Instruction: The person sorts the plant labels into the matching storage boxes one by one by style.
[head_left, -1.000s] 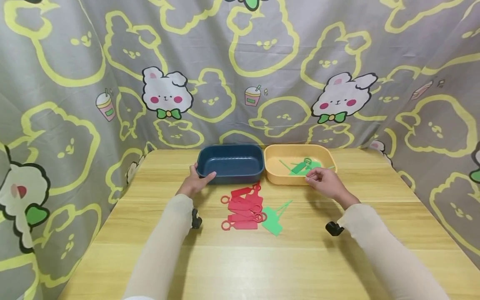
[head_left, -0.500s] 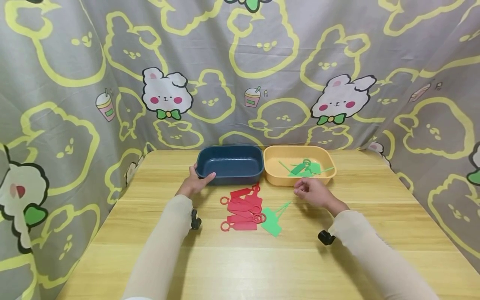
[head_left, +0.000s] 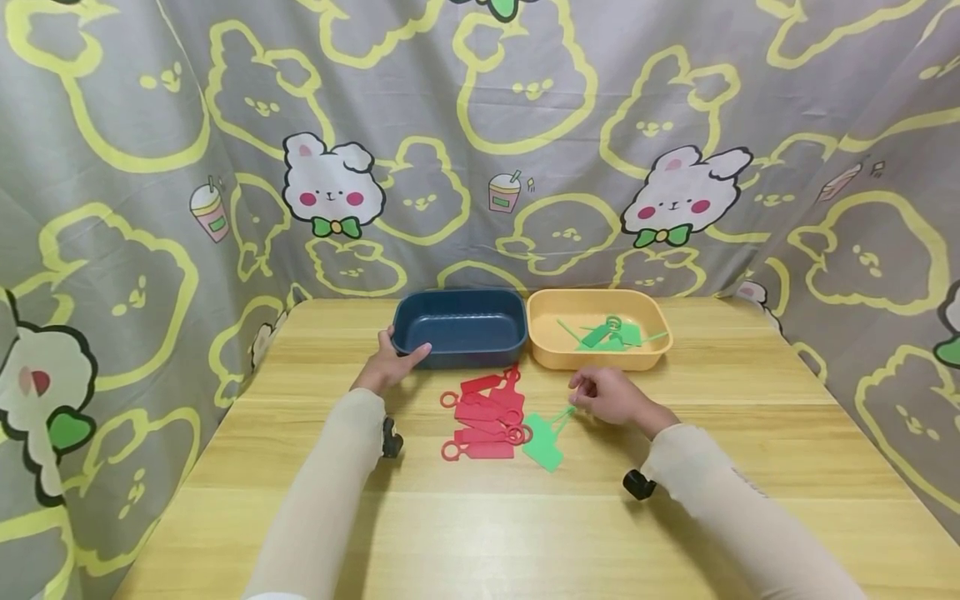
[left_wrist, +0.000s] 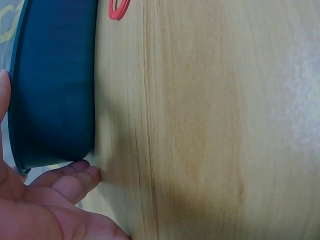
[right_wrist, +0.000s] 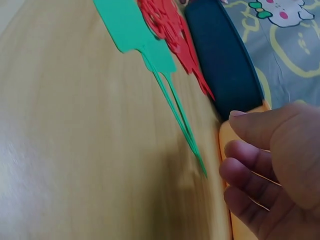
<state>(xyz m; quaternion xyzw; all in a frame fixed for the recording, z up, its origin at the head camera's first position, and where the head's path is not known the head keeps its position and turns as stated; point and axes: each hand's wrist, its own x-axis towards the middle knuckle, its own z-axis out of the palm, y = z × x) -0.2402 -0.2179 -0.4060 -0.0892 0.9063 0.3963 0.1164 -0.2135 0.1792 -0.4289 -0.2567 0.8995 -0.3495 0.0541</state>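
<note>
My left hand (head_left: 386, 367) holds the left end of a dark blue plastic bin (head_left: 468, 360), thumb at its front rim; in the left wrist view, fingertips (left_wrist: 80, 185) press near its lower corner. My right hand (head_left: 611, 395), fingers loosely bent and nothing held, hovers beside the thin tails of green plastic tags (head_left: 543, 443). In the right wrist view a gap shows between the fingers and these tails (right_wrist: 187, 132). To the left, red plastic tags with ring ends (head_left: 483, 414) lie in an overlapping pile, touching the green ones.
A yellow bin (head_left: 600, 361) stands right of the blue one, side against side. Several green tags (head_left: 611, 336) lie in it. Behind both bins hangs a grey patterned curtain (head_left: 442, 100), close to the far edge of the wooden table (head_left: 480, 533).
My right hand has come away from the yellow bin's front rim, moving left and toward me to the green tags' tails. The left hand stays on the blue bin.
</note>
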